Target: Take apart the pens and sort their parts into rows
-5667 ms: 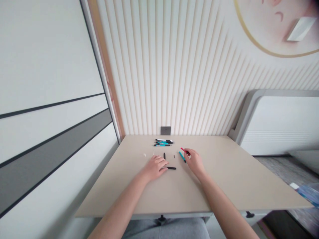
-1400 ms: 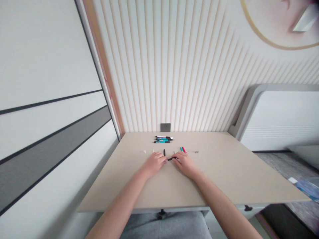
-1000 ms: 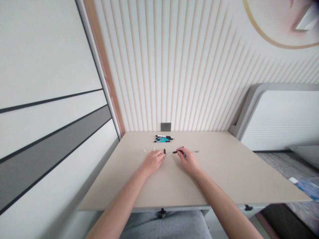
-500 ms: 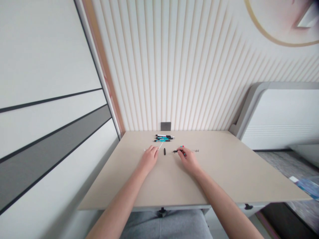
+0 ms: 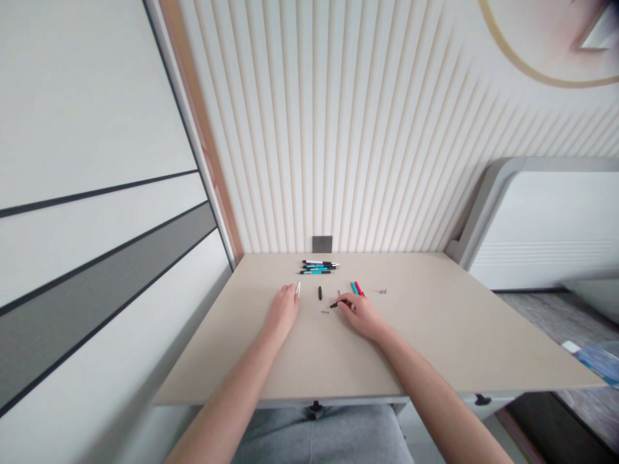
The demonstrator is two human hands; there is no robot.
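My left hand (image 5: 283, 310) rests on the beige table (image 5: 435, 341), its fingertips closed on a thin white refill (image 5: 298, 290) that lies close to the tabletop. My right hand (image 5: 362, 316) pinches a short black pen piece (image 5: 334, 304) low over the table. A tiny spring (image 5: 325, 312) lies between my hands. Just beyond it is a black cap (image 5: 320, 292). A teal barrel (image 5: 353, 287) and a red barrel (image 5: 358, 288) lie side by side past my right fingers.
Several assembled teal and black pens (image 5: 316, 268) lie in a row near the ribbed wall, below a grey socket (image 5: 322, 244). Small metal bits (image 5: 382, 291) sit to the right. A white headboard (image 5: 541, 225) stands beyond the table's right edge.
My hands pulled the white refill out of the black piece. The left hand carried the refill left and lowered it; the right hand brought the black piece down nearer me.
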